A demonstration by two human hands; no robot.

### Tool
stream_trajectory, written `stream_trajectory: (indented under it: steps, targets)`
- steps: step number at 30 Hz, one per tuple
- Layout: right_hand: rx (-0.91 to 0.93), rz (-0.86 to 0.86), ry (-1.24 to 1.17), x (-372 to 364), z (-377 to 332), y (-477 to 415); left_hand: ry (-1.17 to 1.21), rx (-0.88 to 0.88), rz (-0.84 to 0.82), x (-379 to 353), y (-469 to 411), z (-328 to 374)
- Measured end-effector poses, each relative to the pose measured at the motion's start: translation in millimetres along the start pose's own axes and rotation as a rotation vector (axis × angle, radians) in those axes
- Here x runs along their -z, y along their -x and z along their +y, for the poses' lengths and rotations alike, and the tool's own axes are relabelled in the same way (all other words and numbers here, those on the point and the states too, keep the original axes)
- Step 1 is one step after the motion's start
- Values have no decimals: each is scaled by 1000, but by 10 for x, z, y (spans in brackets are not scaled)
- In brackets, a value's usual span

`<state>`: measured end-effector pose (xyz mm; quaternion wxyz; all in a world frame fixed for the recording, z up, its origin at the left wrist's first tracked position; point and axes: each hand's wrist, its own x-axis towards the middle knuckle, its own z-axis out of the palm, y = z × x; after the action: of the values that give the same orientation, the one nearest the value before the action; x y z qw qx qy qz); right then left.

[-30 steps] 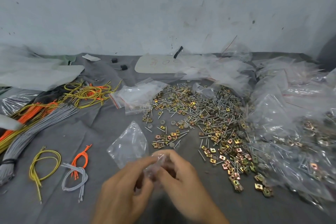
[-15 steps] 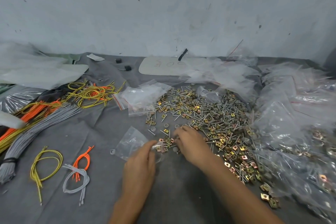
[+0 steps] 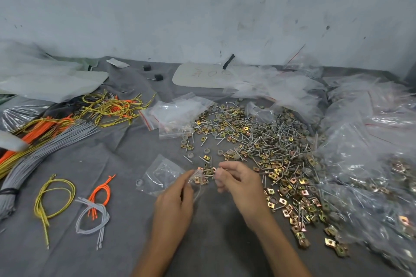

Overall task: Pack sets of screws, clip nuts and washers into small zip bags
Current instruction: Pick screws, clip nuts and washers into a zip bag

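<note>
My left hand (image 3: 174, 198) is pinching the limp zip bag (image 3: 198, 181); my right hand (image 3: 239, 183), fingers curled, hold indiscernible, is probably risking dropping clip nuts (image 3: 282, 201) beside its mouth.

A small packing workshop. Heaped screws (image 3: 270, 139), bundled wires (image 3: 45, 153) and zip bags (image 3: 177, 114) cover a cloth-draped bench (image 3: 112, 243)

- Grey cloth (image 3: 126, 243) covers the bench.
- Bundle of grey wires (image 3: 45, 155) lies at the left, bound with a black band.
- Yellow wire loop (image 3: 55, 195) lies near an orange wire bunch (image 3: 101, 191), which touches a grey wire loop (image 3: 94, 216).
- Tangle of yellow and orange wires (image 3: 112, 108) lies further back.
- White board (image 3: 202, 76) with handwriting lies by the stained wall (image 3: 202, 7).
- Two small black pieces (image 3: 159, 77) sit beside the board.
</note>
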<state>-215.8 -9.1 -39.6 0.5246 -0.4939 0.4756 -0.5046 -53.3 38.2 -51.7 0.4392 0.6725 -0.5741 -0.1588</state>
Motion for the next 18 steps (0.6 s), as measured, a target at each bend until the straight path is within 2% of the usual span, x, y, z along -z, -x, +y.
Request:
stream_trajectory:
  steps: [3,9,13,18]
  targets:
    - [27,9,-1,-97,106,110,6,-8,-7,3,1,-14]
    - [179,-22,330,-114,167,218,46,2,-10,-11,-14,-79]
    - [347,-97,437,-176,109,266,59,-4,-13,-16,-22,-100]
    - [321,-103,419,-271,146,300,95,24,-10,-25,-33,-122]
